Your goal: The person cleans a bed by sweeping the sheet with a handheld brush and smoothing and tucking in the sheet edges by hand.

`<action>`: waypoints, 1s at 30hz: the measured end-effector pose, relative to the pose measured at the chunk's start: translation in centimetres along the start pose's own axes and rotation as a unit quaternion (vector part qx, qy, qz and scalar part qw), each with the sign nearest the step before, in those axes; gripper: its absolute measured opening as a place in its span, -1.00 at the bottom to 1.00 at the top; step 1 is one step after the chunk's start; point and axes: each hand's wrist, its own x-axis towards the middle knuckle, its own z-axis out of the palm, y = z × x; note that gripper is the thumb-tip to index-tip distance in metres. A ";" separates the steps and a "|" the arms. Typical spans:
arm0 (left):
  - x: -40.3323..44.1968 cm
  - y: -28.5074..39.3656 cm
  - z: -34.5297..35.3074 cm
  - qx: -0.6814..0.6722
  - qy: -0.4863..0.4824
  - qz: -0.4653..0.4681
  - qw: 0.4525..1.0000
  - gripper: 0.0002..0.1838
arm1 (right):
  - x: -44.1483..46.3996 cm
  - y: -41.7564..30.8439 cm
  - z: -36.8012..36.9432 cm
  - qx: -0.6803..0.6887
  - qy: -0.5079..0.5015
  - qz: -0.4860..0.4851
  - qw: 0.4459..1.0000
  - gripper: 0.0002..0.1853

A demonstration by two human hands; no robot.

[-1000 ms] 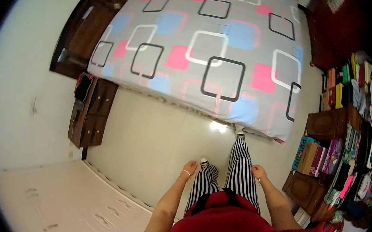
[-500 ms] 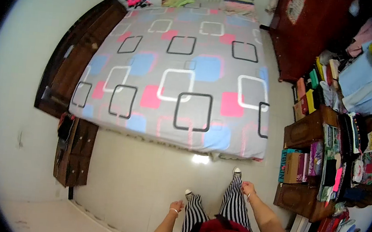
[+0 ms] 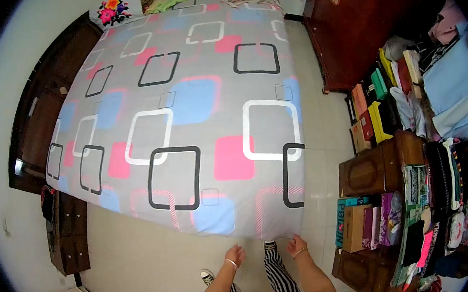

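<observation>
A bed with a grey sheet (image 3: pixel 191 125) patterned with squares fills the middle of the view. Just below the bed's near edge is my left hand (image 3: pixel 235 254), over the floor, its fingers loosely apart and nothing in them. My right hand (image 3: pixel 296 246) is at the sheet's near right corner, fingers bent close to the edge; whether it grips the fabric is too small to tell. A bracelet circles each wrist.
Small dark drawers (image 3: pixel 71 231) stand at the near left. On the right are wooden cabinets (image 3: pixel 364 170) piled with boxes and clothes, and a red-brown wardrobe (image 3: pixel 340 38). A floral pillow (image 3: pixel 113 9) lies at the far left of the bed.
The view has moved closer to the bed, and its far end has come into sight. My right hand has come up to the bed's corner, and my left hand is nearer its edge.
</observation>
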 end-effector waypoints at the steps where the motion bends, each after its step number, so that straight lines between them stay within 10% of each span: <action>1: 1.3 0.2 1.3 -0.046 0.030 -0.003 0.998 -0.54 | 0.8 -0.4 0.1 0.001 0.001 0.002 1.000 -0.74; 15: 5.9 1.3 2.7 -0.125 0.107 0.028 0.986 -0.66 | -1.0 -0.2 1.1 0.255 -0.110 -0.044 0.960 -0.75; 30: 8.7 -0.5 -1.4 0.147 0.168 0.146 0.964 -0.56 | -1.7 0.8 0.7 -0.037 -0.064 -0.087 0.993 -0.77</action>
